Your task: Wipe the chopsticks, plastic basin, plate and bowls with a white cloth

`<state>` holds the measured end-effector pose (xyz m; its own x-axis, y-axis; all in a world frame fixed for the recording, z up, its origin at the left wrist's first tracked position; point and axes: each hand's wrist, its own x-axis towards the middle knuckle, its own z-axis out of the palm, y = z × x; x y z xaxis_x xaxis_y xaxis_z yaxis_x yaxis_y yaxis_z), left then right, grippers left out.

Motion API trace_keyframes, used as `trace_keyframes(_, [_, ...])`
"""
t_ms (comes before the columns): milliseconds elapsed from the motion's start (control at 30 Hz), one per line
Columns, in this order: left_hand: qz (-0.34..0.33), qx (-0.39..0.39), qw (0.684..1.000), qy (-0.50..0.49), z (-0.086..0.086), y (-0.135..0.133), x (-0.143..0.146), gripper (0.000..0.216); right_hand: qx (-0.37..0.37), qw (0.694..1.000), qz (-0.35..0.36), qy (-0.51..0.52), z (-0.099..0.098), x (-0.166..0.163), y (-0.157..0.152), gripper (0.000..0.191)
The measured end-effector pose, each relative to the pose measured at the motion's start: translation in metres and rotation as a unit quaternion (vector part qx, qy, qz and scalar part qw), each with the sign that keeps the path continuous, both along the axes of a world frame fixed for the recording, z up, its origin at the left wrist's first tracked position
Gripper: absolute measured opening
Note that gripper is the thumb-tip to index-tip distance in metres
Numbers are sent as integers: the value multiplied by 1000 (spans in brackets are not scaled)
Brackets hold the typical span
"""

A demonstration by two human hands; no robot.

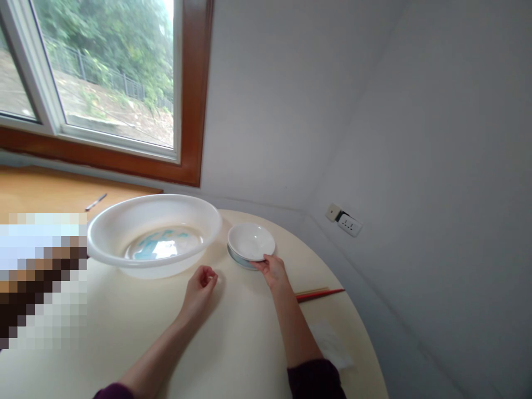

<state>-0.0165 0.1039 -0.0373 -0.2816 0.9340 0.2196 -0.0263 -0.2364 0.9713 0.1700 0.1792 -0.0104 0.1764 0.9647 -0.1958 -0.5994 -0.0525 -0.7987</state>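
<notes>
My right hand (271,269) grips the near rim of a shallow white dish (251,241), thumb on top and fingers beneath. This dish sits over another dish (243,262) with a pale bluish side; I cannot tell whether the two touch. To the left, my left hand (202,281) hovers just above or rests on the table, its fingers curled in, and nothing shows in them. Right behind it stands a large, whitish translucent plastic basin (153,266), with water and blue patches visible at its bottom.
A round cream table (233,343) carries these things. Near its right edge lie red and tan chopsticks (318,295) and a crumpled white tissue (332,346). A pen (96,201) rests on the wooden desk (41,185) under the window. A wall socket (349,224) is at right.
</notes>
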Motion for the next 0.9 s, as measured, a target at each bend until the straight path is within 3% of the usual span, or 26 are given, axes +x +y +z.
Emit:
trace_keyframes(200, [0,1,1000,0,2,0,0,15,26,999,-40,5,20,14,0,17])
trace_keyframes(433, [-2,5,1000,-1,-1,0,1,16,66,990,-124,7,37,58,0,19])
trace_keyframes(633, [-5,1,1000,7,-4,3,0,14,51,973,-226,-21,26,85,1,22])
trace_keyframes(900, [0,5,1000,4,-3,1,0,14,19,969,-245,-32,2,92,10,22])
